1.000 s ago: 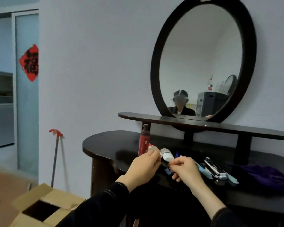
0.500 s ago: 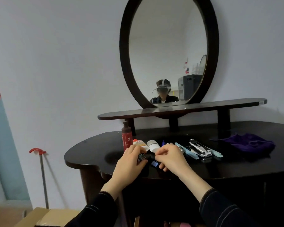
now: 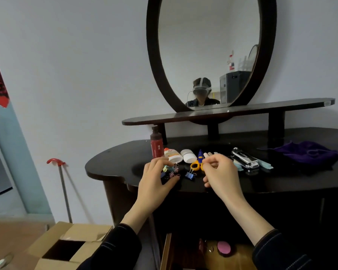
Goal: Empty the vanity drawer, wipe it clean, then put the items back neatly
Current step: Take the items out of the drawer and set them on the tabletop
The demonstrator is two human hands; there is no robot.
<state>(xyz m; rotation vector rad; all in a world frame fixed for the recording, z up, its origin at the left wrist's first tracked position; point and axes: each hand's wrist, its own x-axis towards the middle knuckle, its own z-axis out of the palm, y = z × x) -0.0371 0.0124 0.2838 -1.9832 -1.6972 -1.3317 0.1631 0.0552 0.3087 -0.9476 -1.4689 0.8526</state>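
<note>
Vanity top (image 3: 115, 162): we've parted hands, left hand (image 3: 156, 182) splayed on binder clips (image 3: 190, 175), right hand (image 3: 220, 172) curled, contents unclear; emptying continues.

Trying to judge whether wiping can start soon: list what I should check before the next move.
1. Drawer emptied: not ok, a pink round item lies inside.
2. Purple cloth ready on the vanity top: ok.
3. Left hand free of the binder clips: cannot tell, its fingers cover them.
4. Right hand empty: cannot tell, its fingers are curled.
5. Red bottle standing upright: ok.
</note>
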